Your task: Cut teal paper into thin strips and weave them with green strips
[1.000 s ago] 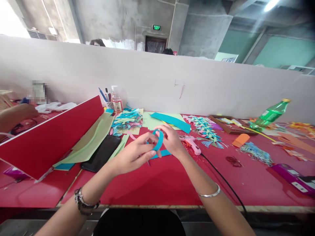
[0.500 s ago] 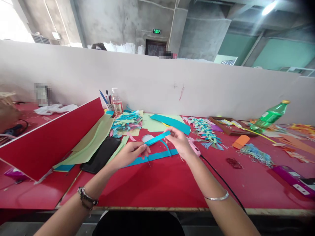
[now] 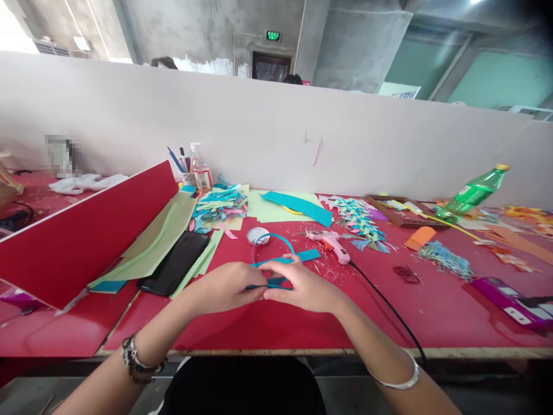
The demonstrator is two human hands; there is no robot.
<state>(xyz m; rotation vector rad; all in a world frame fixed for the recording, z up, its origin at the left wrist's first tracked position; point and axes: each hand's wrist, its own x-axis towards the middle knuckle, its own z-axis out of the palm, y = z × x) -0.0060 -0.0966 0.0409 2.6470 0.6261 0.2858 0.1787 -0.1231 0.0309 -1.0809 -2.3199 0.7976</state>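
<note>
Head view: I have the left hand (image 3: 231, 286) clamped on a blue strip (image 3: 279, 282), positioned over the red table (image 3: 268, 329). The right hand (image 3: 306, 285) curves around the same strip; I cannot tell whether its fingers grip. Just beyond the hands, I observe a blue hoop (image 3: 286, 238); a pink glue gun (image 3: 336, 245) lies to the right.

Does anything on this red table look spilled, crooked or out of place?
Two things: the green bottle at the right leans steeply, unlike the near-upright clear bottle, though lens distortion may exaggerate it; and pale scraps litter the red tabletop around the pink glue gun.
</note>
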